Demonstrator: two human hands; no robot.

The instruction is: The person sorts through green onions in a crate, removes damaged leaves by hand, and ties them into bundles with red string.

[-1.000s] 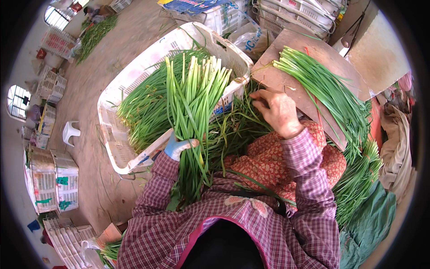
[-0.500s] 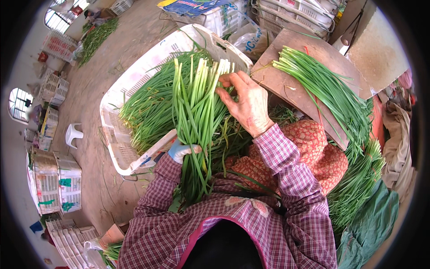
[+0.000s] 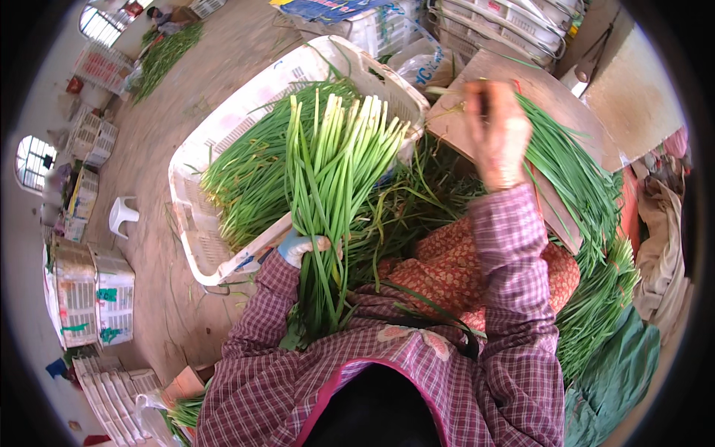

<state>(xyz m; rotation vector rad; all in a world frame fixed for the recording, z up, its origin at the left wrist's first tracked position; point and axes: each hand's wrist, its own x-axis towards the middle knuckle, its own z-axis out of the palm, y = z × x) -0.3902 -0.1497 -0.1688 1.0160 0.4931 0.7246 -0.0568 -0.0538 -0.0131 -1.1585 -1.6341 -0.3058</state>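
My left hand, in a pale glove with bare fingertips, is closed round a bunch of garlic chives. Their pale cut ends point away from me and fan out a little; the green leaves hang toward my lap. My right hand is over the brown board, its fingers bent and smeared by motion. A pale streak shows by its fingertips, too blurred to name. Behind that hand, another pile of chives lies across the board, its pale ends covered by the hand.
A white plastic basket with chives in it stands ahead on my left. Loose leaves lie between basket and board. More chives and a green sheet are at my right. A white stool and stacked crates stand leftward; a person sits far off.
My right hand has left the pale ends of the held bunch and moved right, over the board. My left hand keeps its hold, and the bunch's right-hand stems now spread wider.
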